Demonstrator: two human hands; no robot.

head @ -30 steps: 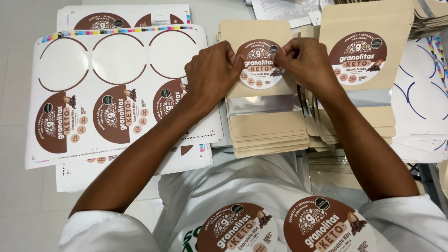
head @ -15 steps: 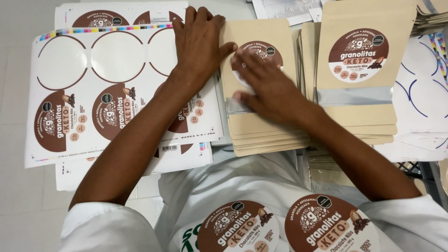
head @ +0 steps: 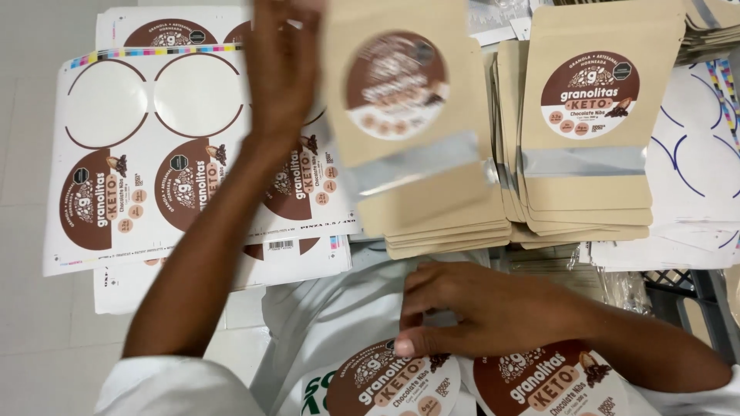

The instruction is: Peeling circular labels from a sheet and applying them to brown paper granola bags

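Bright, even, diffuse light from overhead; shadows faint and soft. Sticker sheet point(head: 177, 154) left of lifted pouch point(head: 408, 115) sharp, mild sheen on blank circles. Lifted pouch motion-blurred, label print unreadable; left hand point(head: 281, 69) beside it smeared too. Pouch stack point(head: 590, 131) right of lifted pouch crisp, silver strip softly reflective. Right hand point(head: 486, 312) below it fairly sharp. Slight wide-angle bending at frame edges.
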